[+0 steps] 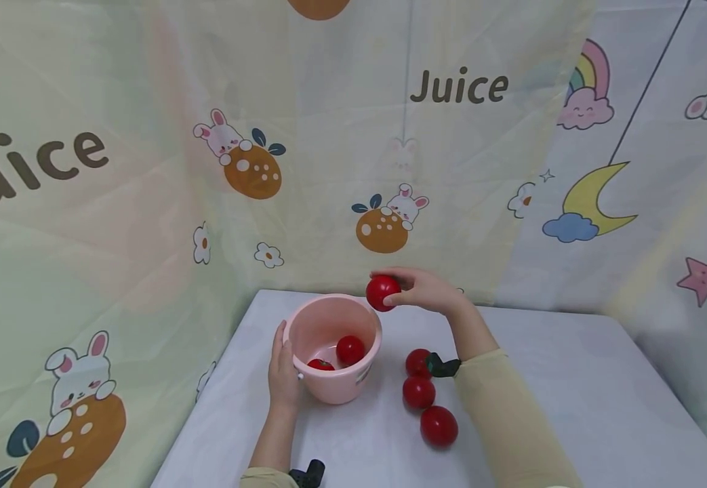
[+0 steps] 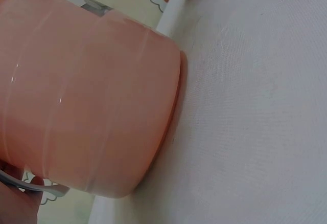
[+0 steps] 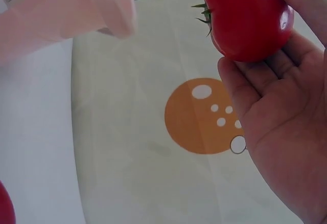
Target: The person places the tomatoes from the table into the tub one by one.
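Observation:
My right hand (image 1: 423, 291) holds a red tomato (image 1: 382, 292) in the air, just beyond the right side of the rim of a pink bucket (image 1: 336, 390). The right wrist view shows the green stem on this tomato (image 3: 250, 19), the thumb on one side and fingers under it. My left hand (image 1: 284, 373) rests along the bucket's left outer wall, fingers straight and pointing up toward the rim. Inside the bucket lie two tomatoes, one whole in view (image 1: 350, 350) and one partly hidden (image 1: 320, 364). A grey handle (image 2: 51, 188) hangs by the left fingers.
Three tomatoes lie on the white tabletop right of the bucket: a far one (image 1: 417, 362) partly behind the right wrist strap, a middle one (image 1: 419, 392) and a near one (image 1: 439, 427). A printed cloth (image 1: 329, 135) hangs behind the table (image 1: 548, 393).

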`<action>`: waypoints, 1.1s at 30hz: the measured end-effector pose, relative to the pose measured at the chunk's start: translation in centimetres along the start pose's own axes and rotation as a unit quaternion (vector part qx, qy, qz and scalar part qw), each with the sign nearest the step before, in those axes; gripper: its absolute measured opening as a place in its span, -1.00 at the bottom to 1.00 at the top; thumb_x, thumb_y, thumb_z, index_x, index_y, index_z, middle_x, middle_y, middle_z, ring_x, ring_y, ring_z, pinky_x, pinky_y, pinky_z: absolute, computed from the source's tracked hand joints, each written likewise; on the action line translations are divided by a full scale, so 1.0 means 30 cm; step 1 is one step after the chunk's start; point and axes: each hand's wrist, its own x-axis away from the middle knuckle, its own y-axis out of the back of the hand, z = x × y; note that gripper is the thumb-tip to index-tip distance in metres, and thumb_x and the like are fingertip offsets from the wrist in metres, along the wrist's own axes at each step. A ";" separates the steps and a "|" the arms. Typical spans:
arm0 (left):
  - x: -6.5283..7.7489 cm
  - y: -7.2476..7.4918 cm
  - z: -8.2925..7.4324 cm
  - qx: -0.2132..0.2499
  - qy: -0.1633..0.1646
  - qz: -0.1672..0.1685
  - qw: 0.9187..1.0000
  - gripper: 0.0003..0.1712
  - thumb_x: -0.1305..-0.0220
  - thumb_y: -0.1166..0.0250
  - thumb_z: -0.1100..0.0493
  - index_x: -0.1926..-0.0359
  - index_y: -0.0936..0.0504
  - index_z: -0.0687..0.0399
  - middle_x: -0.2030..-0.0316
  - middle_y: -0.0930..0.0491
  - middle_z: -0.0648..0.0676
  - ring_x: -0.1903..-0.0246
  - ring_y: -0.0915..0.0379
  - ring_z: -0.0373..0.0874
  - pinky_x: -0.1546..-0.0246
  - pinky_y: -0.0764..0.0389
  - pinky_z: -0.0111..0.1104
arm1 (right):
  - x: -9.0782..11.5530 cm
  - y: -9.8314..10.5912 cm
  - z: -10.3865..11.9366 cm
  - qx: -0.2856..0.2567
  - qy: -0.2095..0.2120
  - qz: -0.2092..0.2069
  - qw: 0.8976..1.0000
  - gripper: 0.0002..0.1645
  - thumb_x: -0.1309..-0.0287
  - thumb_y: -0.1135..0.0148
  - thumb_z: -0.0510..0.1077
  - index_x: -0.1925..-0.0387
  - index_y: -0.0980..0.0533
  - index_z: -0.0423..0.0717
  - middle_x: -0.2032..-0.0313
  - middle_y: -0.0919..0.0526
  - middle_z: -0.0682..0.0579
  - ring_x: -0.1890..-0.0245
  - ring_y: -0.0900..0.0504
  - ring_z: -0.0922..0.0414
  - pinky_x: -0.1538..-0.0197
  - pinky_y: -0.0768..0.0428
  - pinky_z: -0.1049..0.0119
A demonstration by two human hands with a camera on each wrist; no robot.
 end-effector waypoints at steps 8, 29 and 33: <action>-0.005 -0.002 0.002 -0.002 -0.004 -0.003 1.000 -0.45 -0.45 0.04 -0.27 -0.38 -0.07 -0.85 -0.43 -0.18 -0.39 -0.47 -0.09 -0.17 -0.25 -0.48 0.06 | -0.044 -0.026 0.050 0.024 0.013 0.023 0.999 -0.20 0.16 -0.56 0.23 -0.20 -0.45 0.55 -0.14 -0.56 0.24 -0.20 -0.47 0.06 0.08 -0.72 0.14; -0.006 0.001 0.016 -0.003 -0.016 0.006 1.000 -0.49 -0.47 0.13 -0.30 -0.38 -0.07 -0.85 -0.41 -0.21 -0.39 -0.45 -0.13 -0.18 -0.27 -0.44 0.11 | -0.151 -0.117 0.116 0.042 0.023 0.103 0.994 -0.27 0.12 -0.55 0.15 -0.15 -0.48 0.60 -0.12 -0.56 0.27 -0.21 -0.45 0.08 0.03 -0.71 0.11; -0.010 0.003 0.021 -0.002 -0.014 0.009 1.000 -0.48 -0.48 0.09 -0.27 -0.38 -0.07 -0.85 -0.41 -0.21 -0.38 -0.45 -0.12 -0.17 -0.27 -0.45 0.11 | -0.179 -0.141 0.125 0.060 0.027 0.136 0.989 -0.27 0.12 -0.56 0.12 -0.16 -0.50 0.53 -0.09 -0.57 0.26 -0.19 -0.46 0.09 0.03 -0.71 0.12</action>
